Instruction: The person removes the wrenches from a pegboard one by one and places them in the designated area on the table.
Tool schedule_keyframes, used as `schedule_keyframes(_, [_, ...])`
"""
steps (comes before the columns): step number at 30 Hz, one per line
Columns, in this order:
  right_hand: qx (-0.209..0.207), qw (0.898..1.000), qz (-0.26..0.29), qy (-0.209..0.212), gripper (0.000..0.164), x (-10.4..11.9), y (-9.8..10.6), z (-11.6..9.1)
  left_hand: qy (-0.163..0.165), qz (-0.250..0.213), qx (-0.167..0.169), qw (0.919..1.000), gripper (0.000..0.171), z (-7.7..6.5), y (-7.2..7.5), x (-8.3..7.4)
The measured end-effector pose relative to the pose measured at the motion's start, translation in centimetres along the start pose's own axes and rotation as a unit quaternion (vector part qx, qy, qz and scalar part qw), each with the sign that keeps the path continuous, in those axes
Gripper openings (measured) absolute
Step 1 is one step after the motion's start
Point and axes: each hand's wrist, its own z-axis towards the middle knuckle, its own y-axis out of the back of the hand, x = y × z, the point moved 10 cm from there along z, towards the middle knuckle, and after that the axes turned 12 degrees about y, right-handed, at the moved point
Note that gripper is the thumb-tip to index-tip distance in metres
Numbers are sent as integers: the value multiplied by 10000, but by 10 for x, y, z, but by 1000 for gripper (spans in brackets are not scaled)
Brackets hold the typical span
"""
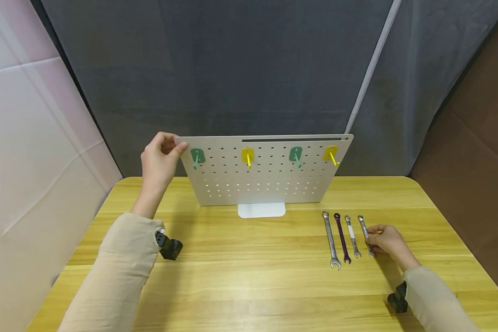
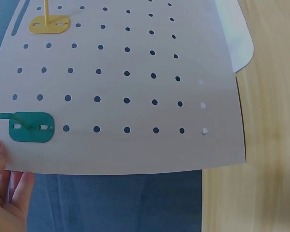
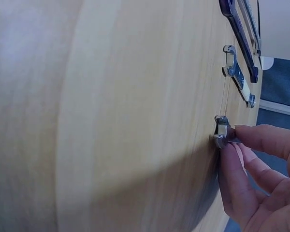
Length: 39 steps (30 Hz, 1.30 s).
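Note:
My left hand [image 1: 161,159] grips the upper left corner of a white pegboard [image 1: 224,197], thumb in front and fingers behind. The board stands upright on the table, with two green hooks [image 1: 198,155] and two yellow hooks [image 1: 247,155] along its top; nothing hangs on them. At the right, my right hand [image 1: 388,240] pinches the rightmost small silver wrench [image 1: 363,225] between thumb and fingers. In the right wrist view its open end [image 3: 222,130] shows at the fingertips, close to the tabletop; whether it is lifted I cannot tell.
Left of the held wrench lie a small silver wrench with a white band [image 1: 351,232], a purple wrench [image 1: 342,237] and a longer silver wrench [image 1: 329,240]. A white foot plate [image 1: 261,210] juts from under the board. Grey cloth [image 1: 253,69] hangs behind the wooden table [image 1: 249,276].

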Motion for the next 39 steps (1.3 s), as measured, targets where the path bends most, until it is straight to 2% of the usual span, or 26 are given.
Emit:
schedule_keyframes(16, [36, 10000, -55, 44, 39, 0, 1, -1, 208, 29, 131, 9997, 32, 0, -2, 3])
schedule_keyframes(22, [75, 10000, -7, -40, 40, -3, 0, 1, 303, -153, 212, 9992, 36, -3, -4, 6])
schedule_keyframes(27, [50, 10000, 23, -48, 46, -1, 3, 0, 228, -312, 365, 9986, 41, -7, -4, 9])
schedule_keyframes(33, [-477, 9970, -573, 213, 53, 23, 20, -5, 47, -216, 237, 9995, 42, -12, 7, 18])
schedule_keyframes(36, [-879, 9909, -865, 547, 55, 43, 30, -9, -128, -77, 206, 9997, 43, -17, 10, 25])
schedule_keyframes(39, [-1292, 9807, -1063, 1006, 56, 65, 39, -11, -245, 367, 265, 9987, 47, -22, 9, 34])
